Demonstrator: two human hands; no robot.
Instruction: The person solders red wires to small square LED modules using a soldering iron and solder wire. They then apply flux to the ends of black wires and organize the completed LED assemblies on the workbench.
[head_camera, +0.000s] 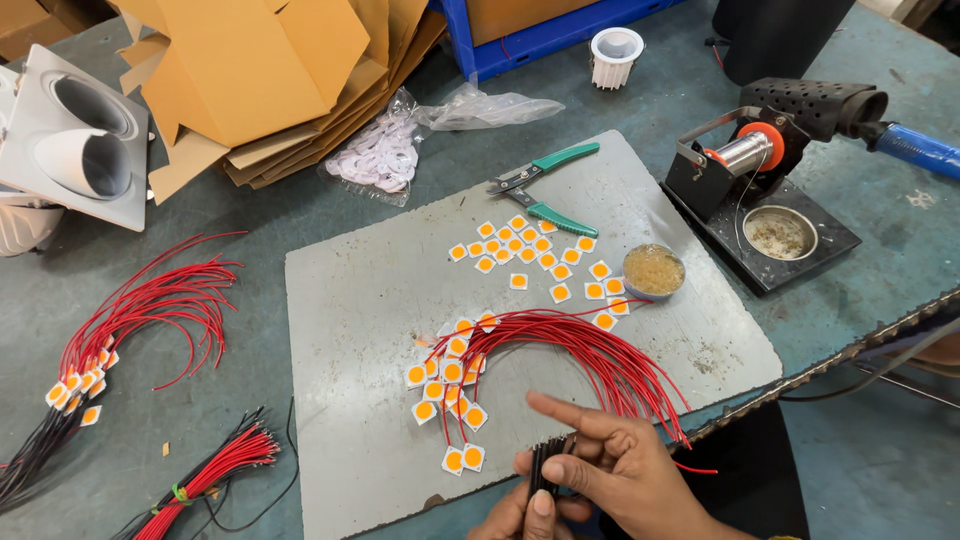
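Head view | both hands at 6 o'clock: left hand (515, 510) and right hand (610, 465) grasp black wires (545, 465) | red-wired chips (455, 385) fanned on plate (350, 300), done | loose chips (530, 250) at 12 o'clock, unwired | cutters (545, 190) idle on counter (880, 230).

red wires (590, 350), orange-white LED chips (530, 250) (square), green-handled pliers (545, 185), grey mat (350, 330)
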